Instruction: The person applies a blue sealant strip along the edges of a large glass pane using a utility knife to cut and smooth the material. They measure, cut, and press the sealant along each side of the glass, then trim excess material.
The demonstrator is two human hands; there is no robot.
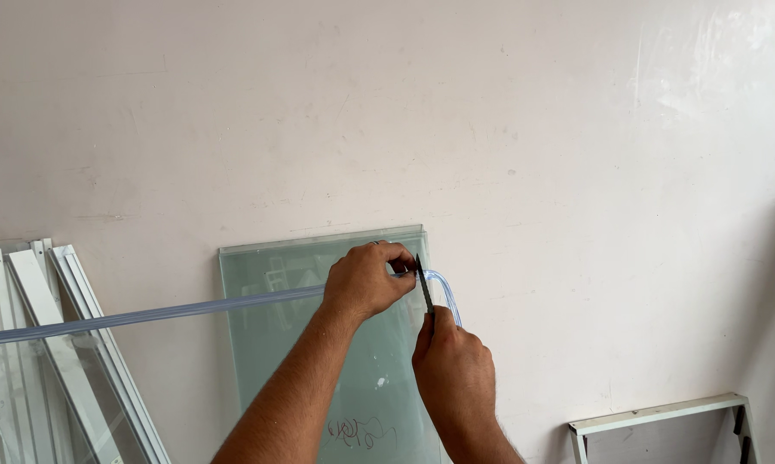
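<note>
My left hand [366,282] grips a long clear plastic strip [147,316] that runs off to the left edge of the view. Past my fingers the strip's short end [446,292] bends downward. My right hand [454,368] holds a thin dark blade [425,290] upright, its edge against the strip right beside my left fingers. Both hands are in front of a greenish glass pane [275,344] leaning on the wall.
A pale plaster wall [490,129] fills the background. White metal frame pieces [52,344] with glass lean at the lower left. A white metal frame [662,414] stands at the lower right. A black scribble [357,430] marks the pane's lower part.
</note>
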